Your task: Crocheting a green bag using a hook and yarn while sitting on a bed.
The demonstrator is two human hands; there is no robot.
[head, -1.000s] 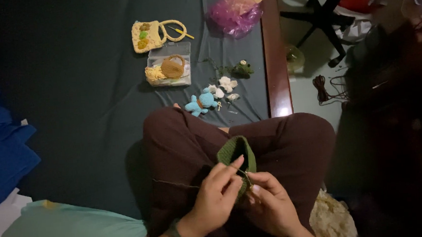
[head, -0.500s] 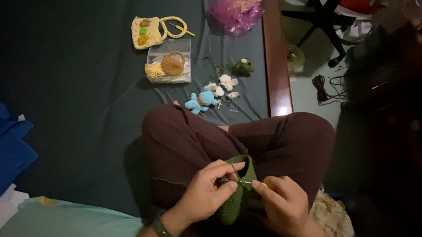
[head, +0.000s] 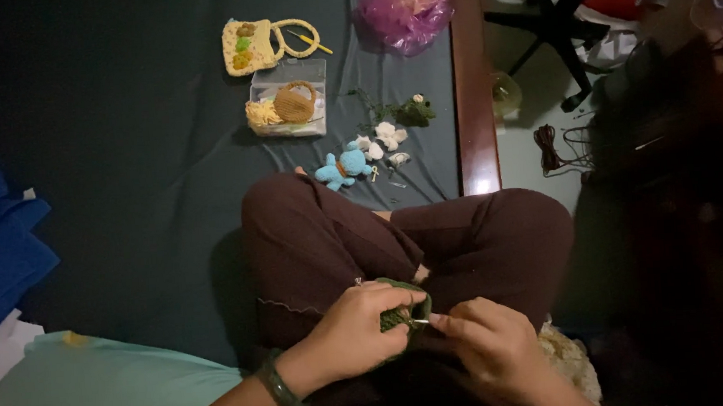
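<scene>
Both hands (head: 361,328) on green crochet piece (head: 397,314)

bed (head: 127,200) — dark sheet | crochet purse (head: 247,46) | clear box (head: 289,110) | blue toy (head: 341,168)

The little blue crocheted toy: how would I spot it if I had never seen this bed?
Start at the dark teal bedsheet and find the clear plastic box. Just below it, near the person's knee, lies the blue crocheted toy. It is the only bright blue figure; the small pieces beside it are white.
</scene>
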